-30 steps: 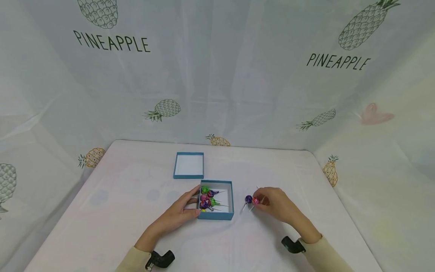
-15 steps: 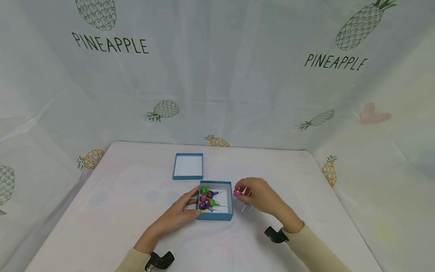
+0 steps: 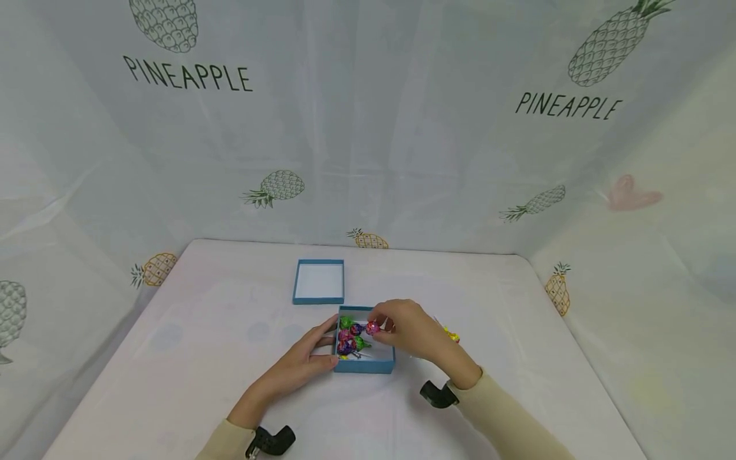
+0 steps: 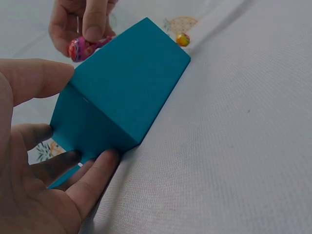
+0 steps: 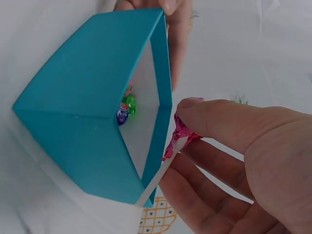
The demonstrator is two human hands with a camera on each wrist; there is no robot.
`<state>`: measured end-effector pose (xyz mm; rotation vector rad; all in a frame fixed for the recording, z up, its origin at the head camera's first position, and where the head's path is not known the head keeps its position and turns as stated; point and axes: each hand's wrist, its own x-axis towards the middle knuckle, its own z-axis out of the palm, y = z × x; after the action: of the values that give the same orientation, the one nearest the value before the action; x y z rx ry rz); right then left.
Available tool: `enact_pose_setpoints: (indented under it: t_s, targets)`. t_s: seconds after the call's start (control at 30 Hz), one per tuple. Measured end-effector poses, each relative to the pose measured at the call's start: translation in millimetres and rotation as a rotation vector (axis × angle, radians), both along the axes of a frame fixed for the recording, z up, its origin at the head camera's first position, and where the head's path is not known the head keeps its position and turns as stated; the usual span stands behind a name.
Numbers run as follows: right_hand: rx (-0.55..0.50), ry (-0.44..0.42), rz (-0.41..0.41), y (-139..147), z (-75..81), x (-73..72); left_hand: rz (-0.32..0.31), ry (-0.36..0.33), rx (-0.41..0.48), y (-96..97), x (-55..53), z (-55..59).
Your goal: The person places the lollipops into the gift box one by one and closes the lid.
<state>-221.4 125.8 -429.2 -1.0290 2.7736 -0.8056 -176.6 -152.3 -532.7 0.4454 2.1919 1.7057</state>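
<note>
A blue cardboard box [image 3: 365,366] holds several wrapped lollipops [image 3: 346,345] in green, purple and pink along its left side. My left hand [image 3: 305,354] holds the box at its left wall, thumb near the front corner and bent fingers on the wall, as the left wrist view shows. Above the box's right half, my right hand [image 3: 411,329] pinches a pink-red lollipop [image 3: 372,328] between thumb and fingers. In the right wrist view its white stick [image 5: 158,180] slants down across the box's rim. My right hand hides the right part of the box's inside.
The blue lid [image 3: 319,282], white inside, lies behind the box, a little left. Right of the box, a yellow lollipop [image 3: 452,335] shows partly behind my right forearm. A pineapple-print cloth [image 3: 368,128] hangs behind the white table [image 3: 230,287].
My right hand has picked up the pink-red lollipop from the table and carried it left, over the box. The left hand has stayed on the box.
</note>
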Motion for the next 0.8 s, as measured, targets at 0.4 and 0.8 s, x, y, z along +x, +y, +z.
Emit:
enact_pose_setpoints:
  t_s: [0.4, 0.8]
  targets:
    - [-0.004, 0.012, 0.084, -21.1, -10.9, 0.3, 0.0, -0.01, 0.014, 0.1, 0.6, 1.0]
    - [-0.013, -0.031, 0.156, -32.8, -25.5, 1.8, -0.008, -0.018, 0.025, -0.4, 1.1, 1.7]
